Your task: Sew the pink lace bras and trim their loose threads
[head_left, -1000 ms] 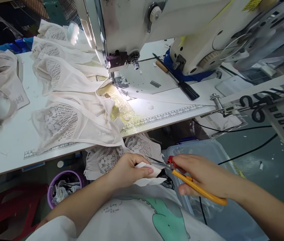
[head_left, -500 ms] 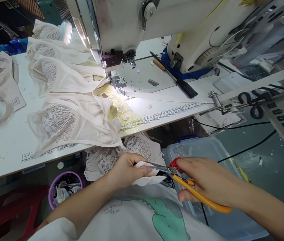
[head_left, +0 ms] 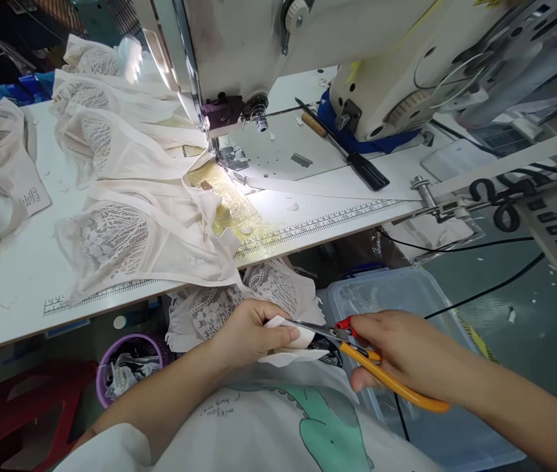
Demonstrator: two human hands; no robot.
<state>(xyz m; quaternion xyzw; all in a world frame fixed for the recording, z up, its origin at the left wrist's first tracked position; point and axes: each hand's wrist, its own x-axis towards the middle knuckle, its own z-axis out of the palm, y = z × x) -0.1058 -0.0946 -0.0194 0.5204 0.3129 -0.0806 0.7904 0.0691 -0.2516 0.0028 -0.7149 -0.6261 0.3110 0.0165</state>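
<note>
My left hand pinches a small piece of white fabric between thumb and fingers, just below the table edge. In my right hand is a pair of scissors with orange and red handles. Their blades point left and lie at the white fabric, close to my left fingertips. Behind my left hand a lace bra hangs below the table edge. Another cream lace bra lies on the table, its near end by the yellow patch.
A sewing machine stands over the white table, with more bras to its left. A screwdriver lies on its bed. Below are a purple bin, a red stool and a clear plastic box.
The scissors have shifted slightly against the white fabric, and its visible shape between the blades and my left fingers differs a little. Both hands stay almost where they were.
</note>
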